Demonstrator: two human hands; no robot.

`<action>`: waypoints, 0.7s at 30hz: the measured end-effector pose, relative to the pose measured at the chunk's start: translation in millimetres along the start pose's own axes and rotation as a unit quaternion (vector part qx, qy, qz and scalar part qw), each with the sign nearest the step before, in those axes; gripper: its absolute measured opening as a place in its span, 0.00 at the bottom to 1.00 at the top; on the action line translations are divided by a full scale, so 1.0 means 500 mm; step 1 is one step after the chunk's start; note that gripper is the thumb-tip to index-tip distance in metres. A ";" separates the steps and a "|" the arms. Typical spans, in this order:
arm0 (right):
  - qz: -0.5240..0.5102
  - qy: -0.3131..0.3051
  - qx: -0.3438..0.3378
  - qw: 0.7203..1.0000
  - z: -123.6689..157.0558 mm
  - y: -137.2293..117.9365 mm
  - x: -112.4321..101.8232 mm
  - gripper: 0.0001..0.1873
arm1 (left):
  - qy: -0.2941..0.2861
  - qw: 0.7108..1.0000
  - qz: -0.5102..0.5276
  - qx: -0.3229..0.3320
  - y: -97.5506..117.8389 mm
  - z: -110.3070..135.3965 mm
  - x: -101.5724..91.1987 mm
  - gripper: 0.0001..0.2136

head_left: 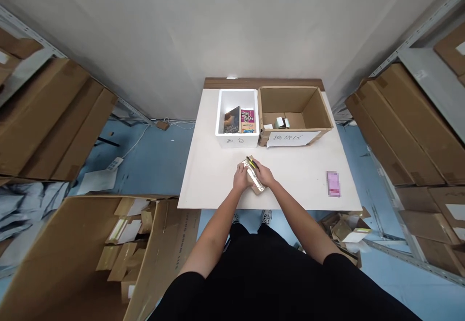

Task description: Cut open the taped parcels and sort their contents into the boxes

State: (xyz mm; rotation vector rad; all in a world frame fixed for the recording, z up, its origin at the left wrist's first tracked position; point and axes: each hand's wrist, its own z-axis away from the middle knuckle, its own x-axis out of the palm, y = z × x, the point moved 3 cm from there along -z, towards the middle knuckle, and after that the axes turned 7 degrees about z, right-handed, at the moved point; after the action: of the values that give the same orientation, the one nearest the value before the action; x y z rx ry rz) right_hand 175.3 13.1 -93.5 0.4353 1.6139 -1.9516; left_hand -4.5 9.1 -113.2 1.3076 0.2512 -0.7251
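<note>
A small cardboard box [259, 188] with shiny tape along its top lies slanted near the front edge of the white table [203, 180]. My left hand [240, 177] grips the box from its left side, fingers over the top edge. In my right hand [264, 174] is a yellow and black utility knife [251, 162], its body lying over the far part of the box. The blade is too small to make out.
Behind stand a white foam bin [238, 140] with books and an open carton [315, 135] with small boxes. A pink blurred item [333, 184] lies right. On the floor at left, a large carton [83, 214] holds several small boxes. Shelves with cartons [410, 122] flank both sides.
</note>
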 end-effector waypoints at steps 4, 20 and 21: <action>0.066 -0.028 0.028 0.997 -0.008 -0.033 0.041 0.32 | 0.030 0.992 0.119 0.010 -0.010 0.004 0.005 0.50; 0.101 -0.032 0.054 0.993 -0.002 -0.028 0.048 0.31 | -0.040 0.999 0.016 -0.028 -0.001 0.001 0.016 0.55; 0.105 -0.035 0.053 0.992 -0.004 -0.031 0.050 0.30 | -0.041 0.999 0.015 -0.031 -0.002 0.000 0.016 0.54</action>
State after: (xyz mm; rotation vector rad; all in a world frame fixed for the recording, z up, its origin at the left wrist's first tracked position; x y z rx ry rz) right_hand 146.1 11.7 -96.4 0.5487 1.3664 -1.8770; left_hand 1.1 6.1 -118.3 1.2178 0.1860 -0.7396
